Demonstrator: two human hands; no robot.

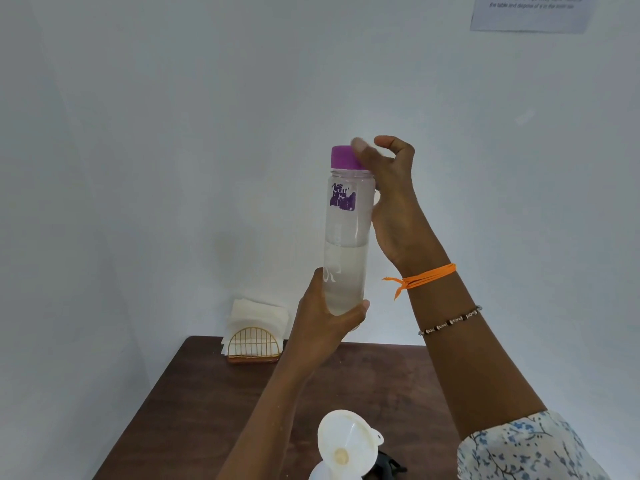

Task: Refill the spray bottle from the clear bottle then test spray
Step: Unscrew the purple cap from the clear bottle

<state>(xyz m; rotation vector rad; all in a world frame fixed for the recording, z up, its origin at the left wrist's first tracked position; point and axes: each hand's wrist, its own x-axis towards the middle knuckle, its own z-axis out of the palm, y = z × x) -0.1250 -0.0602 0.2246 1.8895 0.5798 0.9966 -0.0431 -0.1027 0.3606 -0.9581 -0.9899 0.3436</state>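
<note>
The clear bottle [346, 233] stands upright in the air above the table, about half full of clear liquid, with a purple cap [343, 156] and a purple label. My left hand [325, 323] grips its base from below. My right hand [388, 188] is at the cap's right side, thumb and fingers curled around it; the thumb is blurred. At the bottom edge a white funnel [346, 441] sits in the neck of the white spray bottle [320, 472], which is mostly cut off. A black part [389, 464], perhaps the spray head, lies beside it.
A dark brown wooden table [207, 410] fills the lower view, against white walls. A gold wire napkin holder [252, 342] with white tissues stands at its back edge. A printed sheet [533, 12] hangs on the wall at the top right.
</note>
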